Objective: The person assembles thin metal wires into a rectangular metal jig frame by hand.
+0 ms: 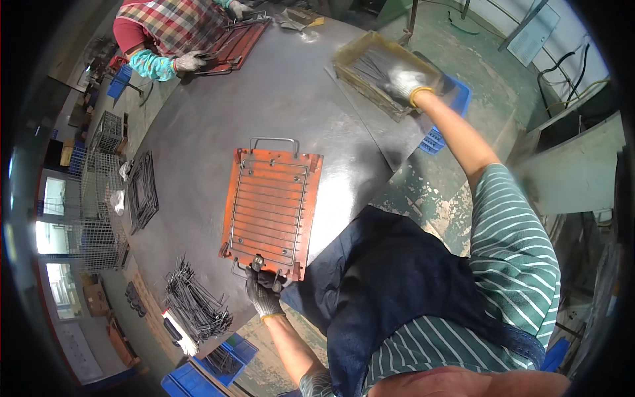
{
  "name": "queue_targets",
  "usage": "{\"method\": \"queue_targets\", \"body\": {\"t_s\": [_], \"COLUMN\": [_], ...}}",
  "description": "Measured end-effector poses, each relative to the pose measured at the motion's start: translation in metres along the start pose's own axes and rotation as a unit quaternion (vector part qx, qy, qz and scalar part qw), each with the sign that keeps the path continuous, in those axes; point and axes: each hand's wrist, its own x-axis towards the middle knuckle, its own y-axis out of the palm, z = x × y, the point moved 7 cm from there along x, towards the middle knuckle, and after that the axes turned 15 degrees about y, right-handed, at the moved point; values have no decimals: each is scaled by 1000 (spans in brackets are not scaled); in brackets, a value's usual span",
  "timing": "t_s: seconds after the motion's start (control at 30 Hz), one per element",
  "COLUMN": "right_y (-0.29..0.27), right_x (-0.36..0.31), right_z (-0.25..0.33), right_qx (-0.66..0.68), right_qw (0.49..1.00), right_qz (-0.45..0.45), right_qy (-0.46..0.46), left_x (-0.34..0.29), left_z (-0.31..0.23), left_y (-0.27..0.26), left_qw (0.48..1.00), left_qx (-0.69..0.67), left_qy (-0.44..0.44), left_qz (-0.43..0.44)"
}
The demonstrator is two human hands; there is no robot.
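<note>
An orange rectangular board (301, 218) lies on the metal table, with a grid of thin metal rods (271, 205) laid across it inside a rod frame. Small posts stand along the board, and a wire handle (274, 139) sticks out at its far end. My left hand (263, 291), in a dark grey glove, is closed at the near edge, around the near handle as far as I can see. Away to the right, my right hand (405, 83), in a white glove, reaches into a yellowish bin (347, 66) beside loose metal rods (372, 68). Motion smears its fingers.
A pile of dark wire pieces (195, 301) sits at the table's near left, with stacked wire frames (142, 192) farther along that edge. Blue crates (456, 99) stand beside the bin. Across the table, another person in gloves handles a red board (241, 46).
</note>
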Motion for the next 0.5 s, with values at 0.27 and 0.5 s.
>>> {"method": "queue_targets", "body": {"t_s": [0.27, 0.5], "right_y": [-15, -9], "right_x": [37, 42], "right_z": [2, -34], "right_qx": [28, 412], "right_qw": [998, 907], "right_qz": [49, 74], "right_qy": [4, -49], "left_x": [10, 10], "left_z": [-24, -54], "left_y": [19, 38], "left_qw": [984, 966], "left_qx": [-74, 121], "left_qy": [102, 125], "left_qz": [-130, -190]}}
